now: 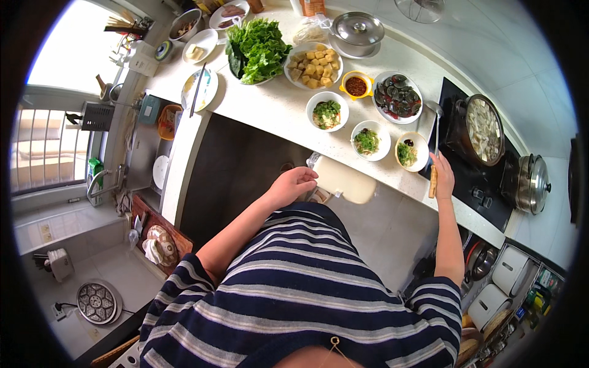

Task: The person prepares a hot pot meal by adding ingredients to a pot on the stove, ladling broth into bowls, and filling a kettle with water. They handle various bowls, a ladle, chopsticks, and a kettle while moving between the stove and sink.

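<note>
My right hand (445,176) is closed around the wooden-handled ladle (433,184) at the counter's front edge. The ladle's metal bowl lies farther back, beside the black cooktop (451,98). Closest to that hand is a small yellowish bowl (412,151) with chopped greens and a dark sauce. Two white bowls of similar seasoning, one (370,140) nearer and another (327,111) to its left, stand in a row with it. Over the floor in front of my body hangs my left hand (293,185), its fingers loosely bent and apart, holding nothing.
A pot of pale chunks (485,130) sits on the cooktop, a lidded steel pot (531,183) beside it. Behind the bowls are sliced dark eggs (397,96), chili sauce (356,85), fried tofu cubes (313,65) and leafy greens (256,50). A cream stool (343,178) stands below the counter.
</note>
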Tool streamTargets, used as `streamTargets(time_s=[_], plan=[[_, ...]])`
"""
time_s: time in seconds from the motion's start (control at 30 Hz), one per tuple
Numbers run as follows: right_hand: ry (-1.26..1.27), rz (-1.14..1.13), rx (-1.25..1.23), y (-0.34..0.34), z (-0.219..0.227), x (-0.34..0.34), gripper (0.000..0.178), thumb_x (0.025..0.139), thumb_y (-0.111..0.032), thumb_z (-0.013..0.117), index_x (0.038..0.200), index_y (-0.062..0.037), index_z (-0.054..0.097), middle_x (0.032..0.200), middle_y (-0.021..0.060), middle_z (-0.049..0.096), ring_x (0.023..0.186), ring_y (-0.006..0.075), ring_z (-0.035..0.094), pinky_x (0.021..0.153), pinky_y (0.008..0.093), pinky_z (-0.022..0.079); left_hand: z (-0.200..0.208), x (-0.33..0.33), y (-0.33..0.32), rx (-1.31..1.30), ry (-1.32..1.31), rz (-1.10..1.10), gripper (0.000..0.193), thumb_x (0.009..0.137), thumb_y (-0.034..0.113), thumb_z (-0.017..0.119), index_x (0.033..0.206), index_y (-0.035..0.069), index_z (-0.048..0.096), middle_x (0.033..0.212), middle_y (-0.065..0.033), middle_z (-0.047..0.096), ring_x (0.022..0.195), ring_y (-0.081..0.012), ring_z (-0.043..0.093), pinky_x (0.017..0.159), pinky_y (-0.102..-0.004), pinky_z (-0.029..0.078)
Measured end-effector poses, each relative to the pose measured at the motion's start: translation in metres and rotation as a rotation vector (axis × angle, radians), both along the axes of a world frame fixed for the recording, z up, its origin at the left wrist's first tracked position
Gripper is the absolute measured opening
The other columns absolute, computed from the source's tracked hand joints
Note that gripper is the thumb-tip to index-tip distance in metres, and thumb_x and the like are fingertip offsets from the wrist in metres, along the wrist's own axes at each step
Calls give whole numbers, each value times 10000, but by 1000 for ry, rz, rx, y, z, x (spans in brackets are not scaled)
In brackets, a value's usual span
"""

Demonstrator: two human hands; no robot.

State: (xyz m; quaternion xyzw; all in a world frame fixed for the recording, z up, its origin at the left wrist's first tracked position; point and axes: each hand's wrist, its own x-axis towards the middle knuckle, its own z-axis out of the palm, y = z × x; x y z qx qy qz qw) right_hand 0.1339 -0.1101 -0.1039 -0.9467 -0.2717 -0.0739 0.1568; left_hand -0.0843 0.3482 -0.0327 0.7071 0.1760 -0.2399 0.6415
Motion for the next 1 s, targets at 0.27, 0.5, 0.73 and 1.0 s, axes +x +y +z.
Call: streamTargets(time_s=[0.27,0.5,0.73,1.0], plan=[[-37,12,-203,-4,-26,-5,568,869,24,474,1430,-59,499,1455,97,534,1388,256,455,1106,414,395,-10,5,-4,-89,-25,50,302,965,133,638,1209,-40,601,1061,-88,669,951,-128,641,861,-254,515],[124,-106,-43,15,-30,0,663,796,83,522,1436,-88,480,1438,91,535,1366,296,459,1111,419,397,-5,8,-8,-51,12,-40,293,971,62,597,1250,-29,577,1105,-96,665,1040,-151,629,907,-275,513],[63,-752,618,27,-62,-54,522,857,59,512,1372,-24,542,1359,161,599,1246,278,584,1023,366,465,-8,7,-8,-62,-9,-6,297,965,124,634,1216,-32,599,1052,-73,663,965,-132,629,864,-260,508],[477,-1521,1730,43,-127,-142,527,992,-329,529,1434,-52,453,1417,138,515,1322,284,477,1079,466,405,-19,2,-12,-89,-23,-36,271,982,90,604,1230,-16,585,1108,-91,672,1022,-142,632,889,-280,518]])
